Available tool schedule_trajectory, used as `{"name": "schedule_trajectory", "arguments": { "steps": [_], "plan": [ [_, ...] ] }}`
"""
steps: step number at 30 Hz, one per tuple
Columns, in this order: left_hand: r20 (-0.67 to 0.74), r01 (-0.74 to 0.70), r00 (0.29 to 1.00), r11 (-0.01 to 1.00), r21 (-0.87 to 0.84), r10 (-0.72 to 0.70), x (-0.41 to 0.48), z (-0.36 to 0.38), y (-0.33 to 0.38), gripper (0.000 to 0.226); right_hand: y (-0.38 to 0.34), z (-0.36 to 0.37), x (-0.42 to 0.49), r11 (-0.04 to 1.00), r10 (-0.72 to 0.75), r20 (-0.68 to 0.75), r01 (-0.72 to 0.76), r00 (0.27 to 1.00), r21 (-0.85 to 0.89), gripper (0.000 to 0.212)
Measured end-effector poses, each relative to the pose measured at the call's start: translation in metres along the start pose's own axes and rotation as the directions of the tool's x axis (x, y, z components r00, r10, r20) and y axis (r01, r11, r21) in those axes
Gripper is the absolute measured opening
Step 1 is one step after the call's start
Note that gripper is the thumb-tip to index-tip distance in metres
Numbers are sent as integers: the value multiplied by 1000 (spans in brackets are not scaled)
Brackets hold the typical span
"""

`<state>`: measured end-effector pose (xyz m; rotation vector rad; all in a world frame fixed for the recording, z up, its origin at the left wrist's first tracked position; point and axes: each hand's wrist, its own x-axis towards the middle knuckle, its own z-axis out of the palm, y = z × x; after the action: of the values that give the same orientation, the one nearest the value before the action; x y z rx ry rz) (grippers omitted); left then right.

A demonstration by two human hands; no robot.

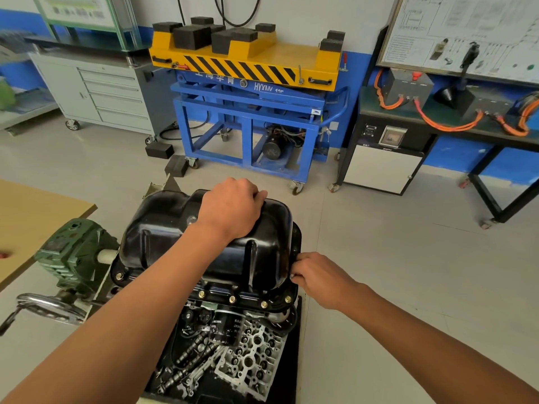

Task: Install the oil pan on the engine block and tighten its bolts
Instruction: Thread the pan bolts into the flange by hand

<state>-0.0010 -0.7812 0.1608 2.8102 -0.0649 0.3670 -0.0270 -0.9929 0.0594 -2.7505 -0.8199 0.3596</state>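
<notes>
Glossy black pressed-metal oil pan (163,228) sitting on the dark engine block (198,306). Left grip (230,208) clamped over its far top edge, right grip (318,278) pinching a small shiny bolt (291,276) at the right flange.

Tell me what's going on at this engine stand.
A person is fitting the black oil pan by hand. The left hand grips the top of the pan, steadying it. The right hand pinches what looks like a bolt at the pan's right flange. Other flange bolts already sit in holes along the near edge. Neither hand holds a tool.
</notes>
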Motion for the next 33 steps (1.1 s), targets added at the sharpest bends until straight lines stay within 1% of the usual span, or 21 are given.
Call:
{"name": "schedule_trajectory", "arguments": {
  "steps": [8,13,18,24,27,33],
  "plan": [
    [-59,-23,998,1000,-12,22,-2,4,0,41,1,3,-1,998,33,-36,-35,999,-59,30],
    [-83,-20,996,999,-29,18,-2,5,-1,40,1,3,-3,997,26,-61,-30,998,-67,34],
    [-94,-9,996,999,-48,5,-4,5,-1,39,0,3,-7,999,-9,-139,4,990,-37,29],
    [-79,-6,997,999,-52,2,-4,4,0,39,3,-3,-12,1000,-21,-121,22,992,9,26],
    [-76,0,997,999,-51,-4,-4,4,0,39,2,0,-12,999,-25,-116,23,993,-25,23],
    [-83,11,996,998,-63,-16,-4,4,0,39,1,3,-6,997,-4,-154,-8,988,-77,24]
  ]
}}
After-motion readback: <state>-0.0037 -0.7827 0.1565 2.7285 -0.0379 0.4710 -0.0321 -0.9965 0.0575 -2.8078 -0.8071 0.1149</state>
